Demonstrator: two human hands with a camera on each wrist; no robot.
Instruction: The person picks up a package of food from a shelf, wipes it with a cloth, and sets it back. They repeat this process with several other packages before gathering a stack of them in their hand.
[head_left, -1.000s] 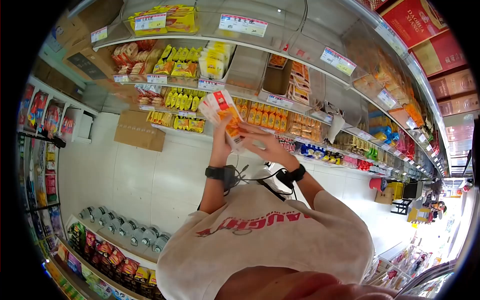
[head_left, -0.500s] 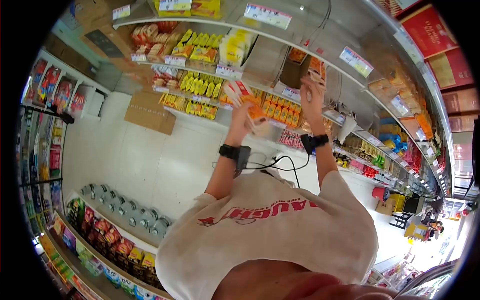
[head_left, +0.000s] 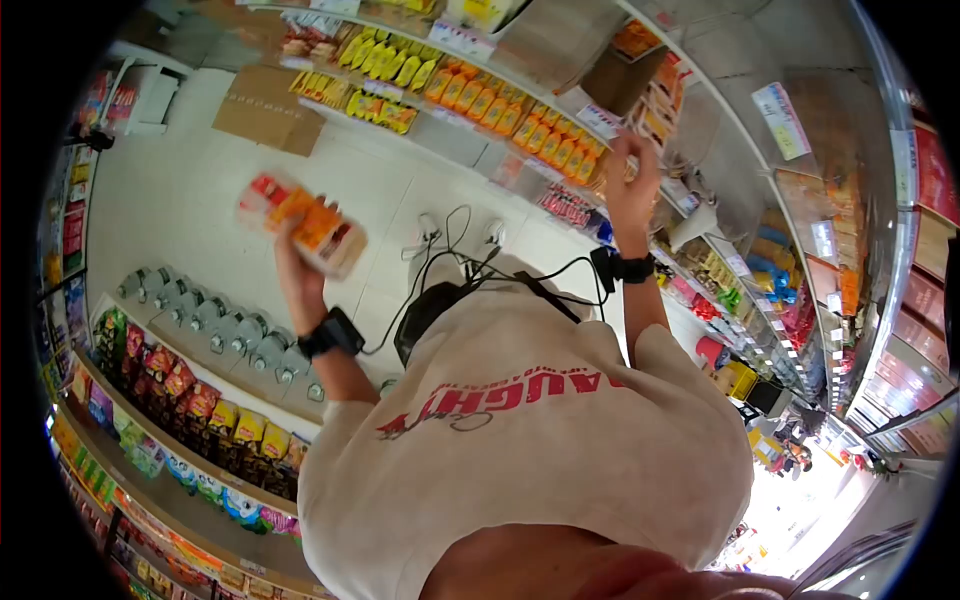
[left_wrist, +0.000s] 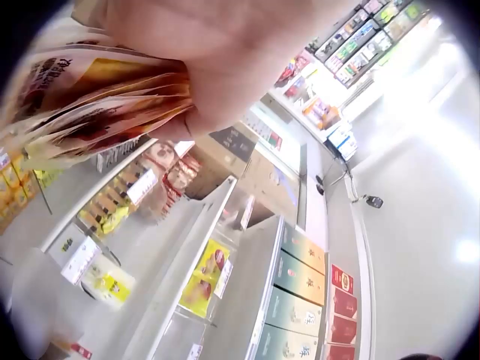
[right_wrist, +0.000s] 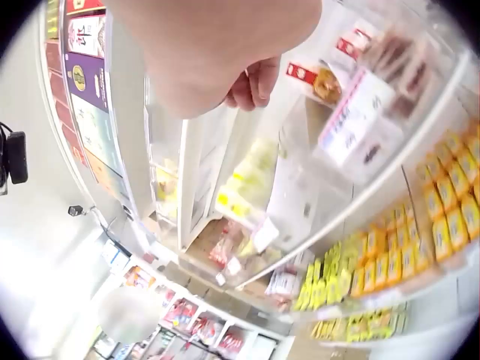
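My left hand grips a stack of flat snack packets with red, white and orange printing, out over the floor to the left. In the left wrist view, the edges of several layered packets stick out beside the palm. On the other side, my right hand is raised at the front of the shelf, fingers loosely bent and nothing visible in them. Close by it is a shelf bin with similar packets. The right wrist view has the bent fingers near the packets behind a price label.
Orange packs and yellow packs fill lower shelf rows. A cardboard box stands on the floor. Large water bottles line up at left beside bagged snacks. Black cables hang between the wrists.
My right hand has left the stack and moved over to the shelf bin. The left hand has carried the packets left, away from the shelf. The head view has shifted too.
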